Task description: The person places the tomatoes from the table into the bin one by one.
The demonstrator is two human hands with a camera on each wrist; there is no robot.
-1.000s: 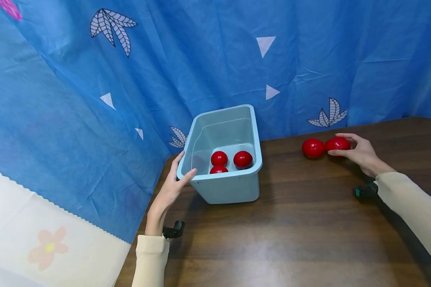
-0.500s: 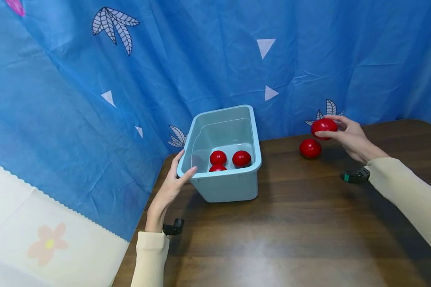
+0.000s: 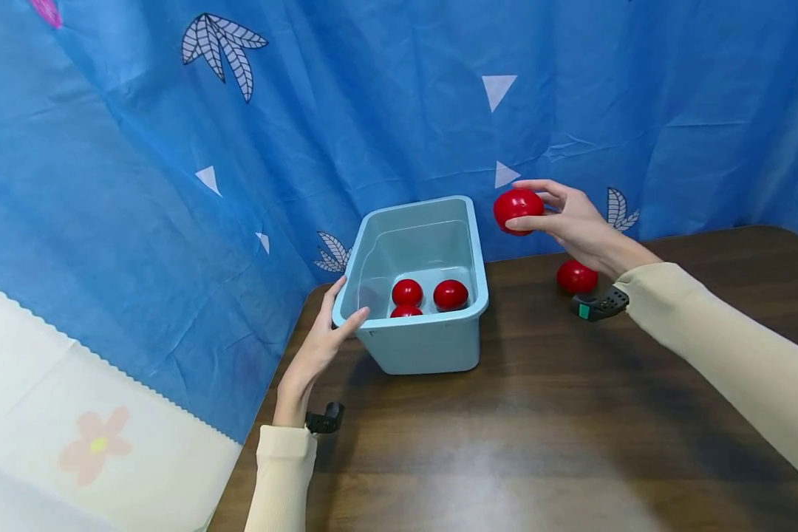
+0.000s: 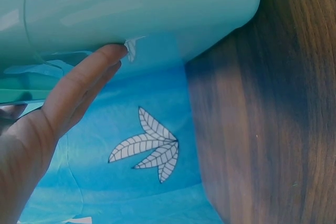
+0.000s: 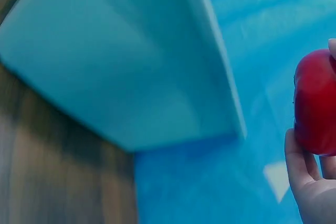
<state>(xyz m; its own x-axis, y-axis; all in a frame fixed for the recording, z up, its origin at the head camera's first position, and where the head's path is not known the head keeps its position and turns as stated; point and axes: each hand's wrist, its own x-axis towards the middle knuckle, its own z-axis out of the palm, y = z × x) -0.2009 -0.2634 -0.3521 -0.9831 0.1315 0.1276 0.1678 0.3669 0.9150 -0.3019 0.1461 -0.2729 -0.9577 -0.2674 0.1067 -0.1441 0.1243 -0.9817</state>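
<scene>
My right hand (image 3: 575, 222) holds a glossy red tomato (image 3: 515, 210) between thumb and fingers, raised above the table just right of the bin. In the right wrist view, that tomato (image 5: 317, 103) appears at the right edge, partly cut off. The light blue plastic bin (image 3: 419, 343) stands upright at the back of the table, with several tomatoes (image 3: 450, 295) on its floor. At its near left corner, my left hand (image 3: 315, 351) grips the rim, thumb over the edge. The left wrist view shows the fingers (image 4: 84, 82) along the outer wall.
One more tomato (image 3: 576, 277) lies on the brown wooden table (image 3: 505, 436), behind the right wrist. A blue patterned curtain (image 3: 406, 96) hangs close behind the bin and the table's back edge. A white flowered cloth (image 3: 93, 414) hangs at left.
My right hand has lifted one tomato from beside the other and carried it left and up, close to the bin. The left hand has stayed on the rim.
</scene>
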